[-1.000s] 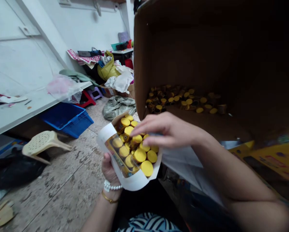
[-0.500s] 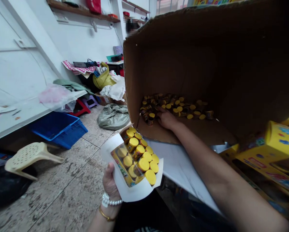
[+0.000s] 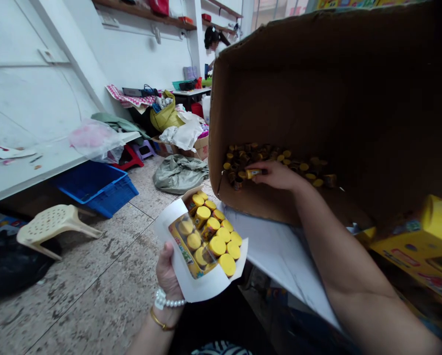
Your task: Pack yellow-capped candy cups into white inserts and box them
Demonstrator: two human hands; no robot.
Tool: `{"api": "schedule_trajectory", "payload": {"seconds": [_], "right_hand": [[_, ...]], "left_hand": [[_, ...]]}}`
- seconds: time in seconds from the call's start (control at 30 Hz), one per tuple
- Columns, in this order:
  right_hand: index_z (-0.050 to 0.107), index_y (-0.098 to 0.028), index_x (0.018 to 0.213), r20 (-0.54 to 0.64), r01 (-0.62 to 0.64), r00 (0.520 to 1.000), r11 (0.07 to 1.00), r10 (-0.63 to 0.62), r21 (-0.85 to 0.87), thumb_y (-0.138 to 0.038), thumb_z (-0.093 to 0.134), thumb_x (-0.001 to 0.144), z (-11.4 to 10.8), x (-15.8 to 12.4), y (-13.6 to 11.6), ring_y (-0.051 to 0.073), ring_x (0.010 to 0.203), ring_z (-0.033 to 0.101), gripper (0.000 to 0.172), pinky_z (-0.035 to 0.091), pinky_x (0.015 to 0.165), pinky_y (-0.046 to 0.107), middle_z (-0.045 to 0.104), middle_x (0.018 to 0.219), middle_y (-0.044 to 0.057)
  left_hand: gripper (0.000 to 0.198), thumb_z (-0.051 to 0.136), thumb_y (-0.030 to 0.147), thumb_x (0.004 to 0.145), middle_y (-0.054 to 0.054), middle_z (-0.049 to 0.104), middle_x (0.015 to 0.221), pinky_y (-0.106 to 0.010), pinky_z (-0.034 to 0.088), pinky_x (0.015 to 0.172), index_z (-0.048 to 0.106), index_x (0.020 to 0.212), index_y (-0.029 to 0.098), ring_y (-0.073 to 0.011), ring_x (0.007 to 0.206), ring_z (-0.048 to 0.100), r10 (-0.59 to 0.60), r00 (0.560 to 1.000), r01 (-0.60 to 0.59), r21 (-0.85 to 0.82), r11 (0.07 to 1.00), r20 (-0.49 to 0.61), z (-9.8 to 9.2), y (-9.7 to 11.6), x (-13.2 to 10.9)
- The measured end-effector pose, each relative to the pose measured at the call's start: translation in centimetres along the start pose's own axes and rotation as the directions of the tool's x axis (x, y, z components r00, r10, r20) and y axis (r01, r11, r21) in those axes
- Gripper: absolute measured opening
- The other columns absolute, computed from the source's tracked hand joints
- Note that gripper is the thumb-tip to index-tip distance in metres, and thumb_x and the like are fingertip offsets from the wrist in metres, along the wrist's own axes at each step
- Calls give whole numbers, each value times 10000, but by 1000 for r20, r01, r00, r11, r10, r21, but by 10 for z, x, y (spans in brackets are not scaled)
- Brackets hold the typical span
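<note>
My left hand (image 3: 167, 273) grips a small white packaging box (image 3: 200, 291) from below; it is open at the top and filled with several yellow-capped little jars (image 3: 217, 245). My right hand (image 3: 276, 175) reaches into a big cardboard carton (image 3: 317, 88) lying on its side and pinches one yellow-capped jar (image 3: 253, 173) between its fingers. A heap of the same jars (image 3: 280, 160) lies along the carton's bottom behind that hand. A pearl bracelet and a gold bangle sit on my left wrist.
Yellow printed boxes (image 3: 424, 236) lie at the right, white sheets (image 3: 276, 251) under the carton. On the floor at left are a blue crate (image 3: 95, 185), a tipped cream stool (image 3: 51, 224) and a grey sack (image 3: 178, 172). A white bench (image 3: 28, 167) runs along the wall.
My right hand left the small box, went into the carton and now pinches one jar lifted off the heap. The small box stays in my left hand.
</note>
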State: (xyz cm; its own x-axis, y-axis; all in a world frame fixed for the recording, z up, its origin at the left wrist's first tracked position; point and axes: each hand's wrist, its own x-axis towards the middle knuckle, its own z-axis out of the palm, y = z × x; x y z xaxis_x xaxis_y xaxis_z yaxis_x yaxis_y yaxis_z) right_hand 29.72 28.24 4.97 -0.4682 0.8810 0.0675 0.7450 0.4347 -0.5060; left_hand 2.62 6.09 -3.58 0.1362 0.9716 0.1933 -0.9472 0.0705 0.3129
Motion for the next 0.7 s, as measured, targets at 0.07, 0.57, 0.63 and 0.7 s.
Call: {"api": "schedule_trajectory", "payload": {"seconds": [0.07,0.57,0.63,0.7], "right_hand": [[651,-213,1238,-29,109,994,948,-105,300,-306,645,813,-4,-5,-14,190,962,692,435,539,850,301,741,1089,25],[682,-225,847,-341,90,939,986,-36,142,-244,801,642,-16,-18,-42,207,811,647,238,512,763,339,690,824,-3],[688,-220,813,-334,-12,942,997,37,77,-216,794,627,-16,-19,-44,191,739,629,214,497,709,325,657,734,-18],[674,-213,835,-328,45,944,978,25,205,-202,789,634,-16,-26,-59,177,699,625,232,492,646,300,645,716,-21]], "left_hand": [[369,533,378,942,-44,705,1313,-557,323,1188,693,1256,268,-320,1315,574,2,1000,-2,7,1000,-2,-2,-1,0],[492,655,428,869,-51,744,1241,-592,324,1173,618,1343,303,-343,1275,603,46,982,-31,83,996,-182,2,0,-11],[487,653,416,874,-46,744,1240,-575,315,1183,616,1348,310,-332,1263,614,60,982,-44,90,995,-178,2,1,-11],[486,649,406,880,-47,738,1254,-552,303,1195,612,1354,307,-318,1262,618,78,981,-61,100,993,-177,3,1,-11]]}}
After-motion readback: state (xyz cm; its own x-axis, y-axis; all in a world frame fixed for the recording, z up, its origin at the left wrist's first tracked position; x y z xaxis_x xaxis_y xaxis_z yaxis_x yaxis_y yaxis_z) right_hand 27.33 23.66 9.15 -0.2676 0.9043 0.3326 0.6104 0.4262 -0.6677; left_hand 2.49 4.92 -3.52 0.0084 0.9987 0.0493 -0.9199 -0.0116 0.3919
